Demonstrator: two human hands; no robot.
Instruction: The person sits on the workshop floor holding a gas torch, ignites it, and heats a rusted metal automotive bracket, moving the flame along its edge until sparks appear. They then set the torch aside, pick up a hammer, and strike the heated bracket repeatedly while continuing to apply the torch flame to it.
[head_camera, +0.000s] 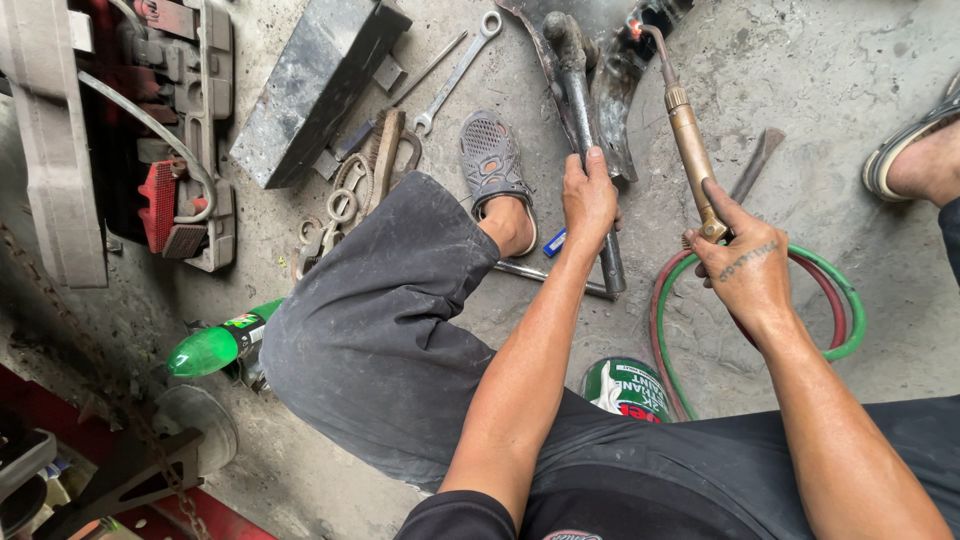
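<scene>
The left hand (588, 196) grips a long dark steel bar (585, 130), fingers wrapped fully round its shaft, while the right hand (745, 262) is closed on the brass handle of a gas torch (688, 135) whose curved tip reaches a bent sheet of dark metal (610, 60) at the top edge of the frame. The bar's rounded head lies against that same sheet, just left of the torch tip. Open concrete floor (840, 90) spreads to the right of the torch; on the left the ground is crowded with tools. Two hoses, one red and one green (845, 310), loop together behind the right hand. One combination spanner (458, 70) lies near a dark metal box (315, 80), with a tangle of rings and tools (350, 195) just beside it. One green plastic bottle (215, 345) rests by the person's knee, and one green tin (625, 388) stands between the forearms. Two sandalled feet show: one (492, 170) beside the bar, another (910, 140) at the right edge.
</scene>
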